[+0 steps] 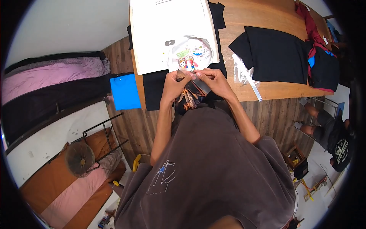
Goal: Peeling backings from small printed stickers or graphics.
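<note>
Near the table's front edge, my left hand (177, 84) and my right hand (215, 82) are close together, thumbs and fingers pinched. Between them hangs a dark sheet with an orange print (189, 100), its top edge gripped by both hands. Just beyond my fingertips lies a rounded white piece with small colourful cartoon prints (190, 53). It rests on the lower right part of a large white panel (152, 42). Black cloth (153, 91) shows beneath the panel. My fingers partly hide the sheet's upper edge.
A folded black shirt (280, 55) lies on the wooden table (238, 19), with a crumpled clear plastic wrapper (244, 72) beside it. Dark red and black garments (324, 66) are at the right. A folded blue cloth (126, 91) sits left. Another person (329, 131) is at far right.
</note>
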Available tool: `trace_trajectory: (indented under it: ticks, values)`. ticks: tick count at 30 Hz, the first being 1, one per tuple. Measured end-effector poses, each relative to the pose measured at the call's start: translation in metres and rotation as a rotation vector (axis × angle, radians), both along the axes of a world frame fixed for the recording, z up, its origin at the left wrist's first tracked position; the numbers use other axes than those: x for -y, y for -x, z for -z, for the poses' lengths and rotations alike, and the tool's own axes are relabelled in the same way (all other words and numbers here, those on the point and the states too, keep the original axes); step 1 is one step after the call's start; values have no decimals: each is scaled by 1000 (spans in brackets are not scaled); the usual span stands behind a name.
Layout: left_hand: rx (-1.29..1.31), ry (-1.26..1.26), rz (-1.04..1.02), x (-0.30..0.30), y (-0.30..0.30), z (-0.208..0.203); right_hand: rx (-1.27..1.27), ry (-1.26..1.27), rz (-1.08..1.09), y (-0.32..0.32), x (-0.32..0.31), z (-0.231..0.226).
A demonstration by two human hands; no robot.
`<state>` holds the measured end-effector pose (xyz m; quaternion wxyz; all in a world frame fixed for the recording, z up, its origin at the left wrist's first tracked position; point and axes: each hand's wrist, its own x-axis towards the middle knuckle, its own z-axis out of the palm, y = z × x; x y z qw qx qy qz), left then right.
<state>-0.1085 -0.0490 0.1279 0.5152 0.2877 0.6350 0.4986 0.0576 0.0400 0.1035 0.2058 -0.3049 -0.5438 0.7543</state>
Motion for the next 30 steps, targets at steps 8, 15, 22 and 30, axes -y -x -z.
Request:
trace_trajectory:
  ticks: [8, 15, 22, 30]
  values:
    - [34, -4, -15, -1, -1, -3, -19, -56, 12, 2, 3, -6]
    - [33, 2, -30, 0, -1, -1, -14, -53, 76, 7, 9, -2]
    - [21, -14, -34, -2, -3, -1, 5, -84, 88, 8, 8, 1]
    - [66, 12, -50, -8, -2, 7, 56, 64, 133, 12, 3, 5]
